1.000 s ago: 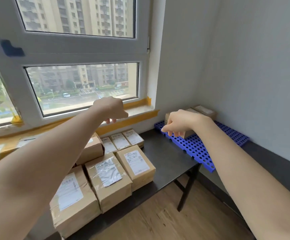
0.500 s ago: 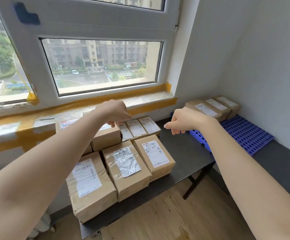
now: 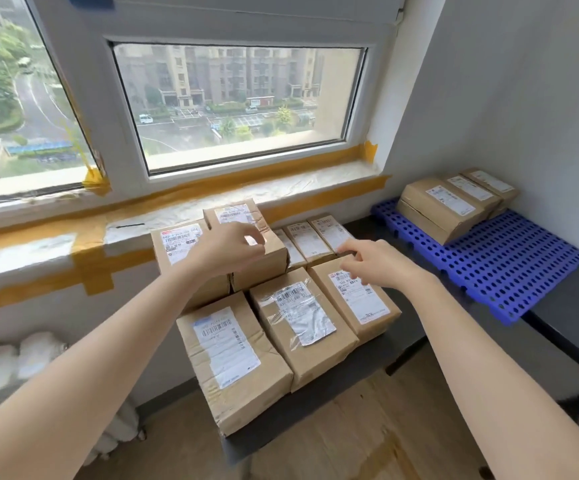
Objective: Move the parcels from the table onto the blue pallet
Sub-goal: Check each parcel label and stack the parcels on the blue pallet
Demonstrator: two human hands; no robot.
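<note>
Several brown cardboard parcels with white labels crowd the dark table [image 3: 409,244]. My left hand [image 3: 227,252] lies over the top of a tall parcel [image 3: 270,263] in the back row, fingers loosely bent on its label and not gripping. My right hand [image 3: 381,263] hovers above a front-row parcel [image 3: 367,306], with its index finger stretched toward the thin flat parcels [image 3: 328,230] behind it. The blue pallet [image 3: 509,268] lies at the right on a second dark surface. It carries three parcels [image 3: 437,206] at its far end.
A window sill [image 3: 212,206] with orange tape runs just behind the parcels. A grey wall [image 3: 540,98] closes the right side behind the pallet. Wooden floor [image 3: 350,438] shows below the table edge. A white radiator [image 3: 11,358] is at the lower left.
Both hands dropped from the air near the pallet down onto the parcels on the table. The view turned left and down, bringing the parcels to the centre.
</note>
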